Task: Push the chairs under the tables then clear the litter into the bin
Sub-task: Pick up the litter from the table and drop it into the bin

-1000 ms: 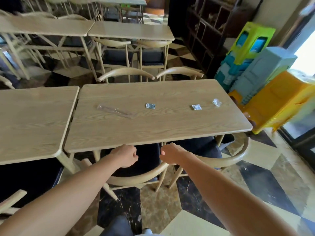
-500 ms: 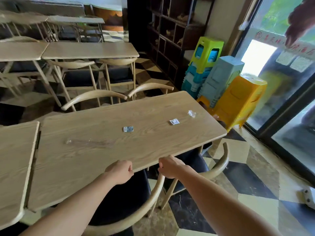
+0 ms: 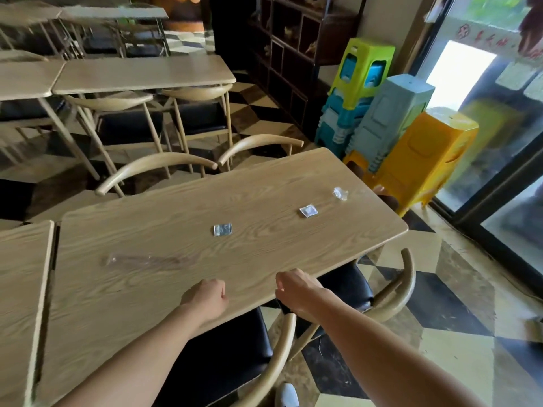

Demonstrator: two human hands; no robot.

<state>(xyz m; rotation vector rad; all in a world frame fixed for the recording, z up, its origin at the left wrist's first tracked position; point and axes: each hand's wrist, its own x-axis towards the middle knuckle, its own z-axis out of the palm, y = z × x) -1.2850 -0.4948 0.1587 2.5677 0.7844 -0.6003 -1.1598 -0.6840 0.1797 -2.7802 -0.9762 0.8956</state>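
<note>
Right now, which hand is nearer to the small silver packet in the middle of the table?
Left, narrowly. The left hand is a closed fist over the table's near edge, just below the silver packet. The right hand is further along that edge.

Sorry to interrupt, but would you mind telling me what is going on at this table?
A person is tidying a dining room. Both fists, the left hand and right hand, sit at the near edge of the wooden table, above a black-seated chair partly tucked under it. A second chair stands at the right. Litter is not yet cleared: two small packets, a crumpled wrapper and a clear plastic sleeve.
</note>
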